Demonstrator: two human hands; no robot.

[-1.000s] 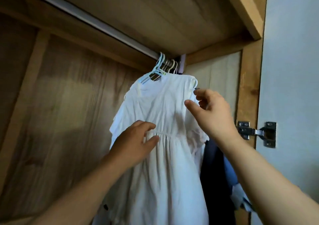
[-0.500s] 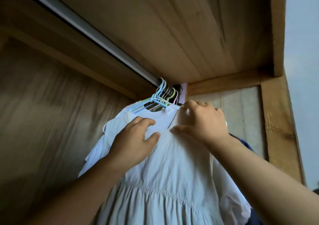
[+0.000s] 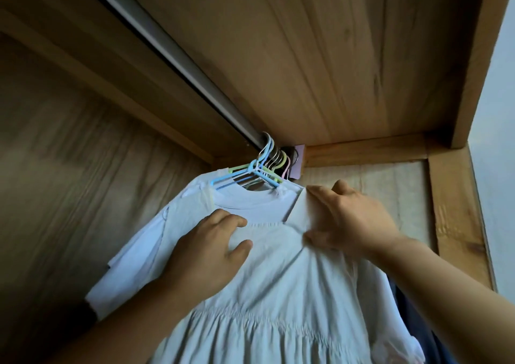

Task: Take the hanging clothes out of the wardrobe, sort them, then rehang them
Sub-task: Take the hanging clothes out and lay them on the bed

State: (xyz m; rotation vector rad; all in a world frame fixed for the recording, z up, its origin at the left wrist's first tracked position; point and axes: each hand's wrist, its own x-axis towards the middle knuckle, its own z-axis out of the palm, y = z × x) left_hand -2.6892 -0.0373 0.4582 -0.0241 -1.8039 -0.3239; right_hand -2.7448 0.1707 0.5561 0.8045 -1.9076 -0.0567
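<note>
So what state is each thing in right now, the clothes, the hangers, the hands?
white dress: hanging at the front of the bunch, not taken off the rail yet
hangers: hooked on the rail, bunched at its right end
rail: bare along the rest
left hand: resting on the dress front, fingers loosely bent
right hand: gripping the dress's shoulder
dark garment: hanging behind, mostly hidden

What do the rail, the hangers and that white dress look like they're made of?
Rail: seemingly metal, smooth with a dull silver sheen. Hangers: probably plastic, in pastel blue, green and pink, though some hooks look like wire. White dress: thin woven cloth, perhaps cotton, matte, creased and gathered.
</note>
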